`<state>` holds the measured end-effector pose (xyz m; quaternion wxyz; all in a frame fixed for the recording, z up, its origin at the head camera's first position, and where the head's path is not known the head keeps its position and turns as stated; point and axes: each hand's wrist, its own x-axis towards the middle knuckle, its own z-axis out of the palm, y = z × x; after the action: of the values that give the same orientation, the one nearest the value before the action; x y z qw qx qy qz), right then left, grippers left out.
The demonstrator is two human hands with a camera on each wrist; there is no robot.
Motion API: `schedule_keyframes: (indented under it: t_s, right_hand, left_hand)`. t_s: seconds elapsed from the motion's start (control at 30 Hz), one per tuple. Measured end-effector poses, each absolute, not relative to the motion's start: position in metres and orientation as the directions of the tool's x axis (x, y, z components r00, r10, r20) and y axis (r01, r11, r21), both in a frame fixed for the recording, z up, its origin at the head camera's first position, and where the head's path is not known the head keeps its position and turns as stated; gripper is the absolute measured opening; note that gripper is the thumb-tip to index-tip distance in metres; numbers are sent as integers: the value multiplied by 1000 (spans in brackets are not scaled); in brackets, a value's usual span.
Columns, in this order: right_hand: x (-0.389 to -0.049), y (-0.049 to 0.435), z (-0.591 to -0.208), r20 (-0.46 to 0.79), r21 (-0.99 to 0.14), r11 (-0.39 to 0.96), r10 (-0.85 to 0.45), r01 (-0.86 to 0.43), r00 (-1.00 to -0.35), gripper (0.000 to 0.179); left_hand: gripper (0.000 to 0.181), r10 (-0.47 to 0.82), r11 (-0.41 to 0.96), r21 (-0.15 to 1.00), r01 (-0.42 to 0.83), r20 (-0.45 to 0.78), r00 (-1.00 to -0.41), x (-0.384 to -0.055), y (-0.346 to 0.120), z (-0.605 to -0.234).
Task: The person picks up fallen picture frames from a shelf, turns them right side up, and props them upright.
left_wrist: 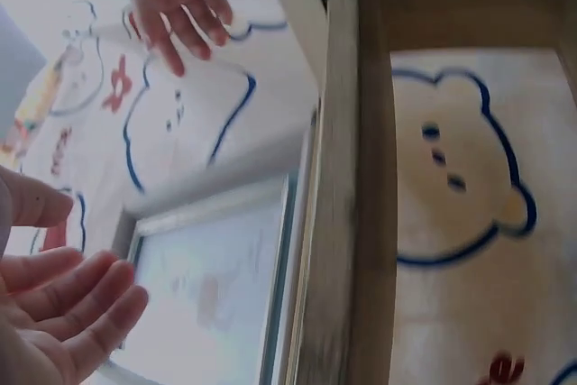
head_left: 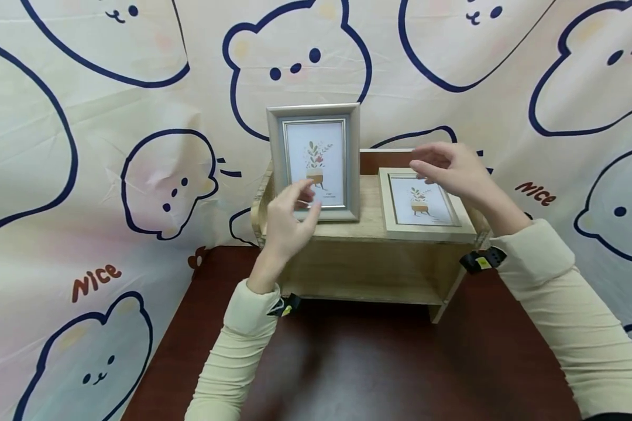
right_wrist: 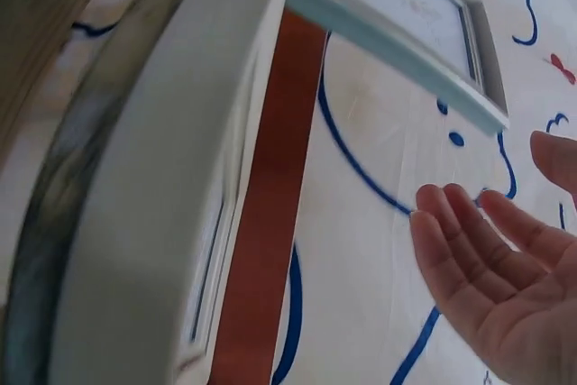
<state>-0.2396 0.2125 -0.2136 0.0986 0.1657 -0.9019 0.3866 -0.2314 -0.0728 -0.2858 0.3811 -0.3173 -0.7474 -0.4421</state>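
Observation:
A grey picture frame (head_left: 321, 164) with a potted-plant print stands upright on the left of a small wooden shelf (head_left: 371, 199). Before its lower part is my left hand (head_left: 292, 222), fingers loosely bent and holding nothing; in the left wrist view a gap shows between thumb and fingers. On the right of the shelf top a cream picture frame (head_left: 423, 204) with a similar print lies flat. Above that one hovers my right hand (head_left: 453, 166), its fingers relaxed and apart from the frame. The right wrist view shows this palm (right_wrist: 505, 286) with nothing in it.
The shelf stands on a dark red-brown table (head_left: 347, 362), with an open compartment (head_left: 368, 269) under its top. Behind hangs a pale cloth (head_left: 179, 105) with cartoon bears. A reddish-brown strip (head_left: 381, 161) runs along the shelf's back. Each wrist wears a black strap.

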Motion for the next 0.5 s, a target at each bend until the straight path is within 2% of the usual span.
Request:
schedule_keyframes:
  t_s: [0.2,0.4,0.5]
  right_hand:
    - [-233,235,-220,203,-575,777,-167,-256,-965,58]
    - [-231,246,-224,109,-433,886,-127,-163,-986,76]
    - [-231,247,-227,79,-344,926,-139,-158,-987,77]
  left_hand:
    - [31,224,329,526,784,764,-606,-224,-43,-292]
    - [39,286,394,626,673,613,-737,-221,-13,-294]
    - [45,317,443,659,608,519,-794,-222,2,-295]
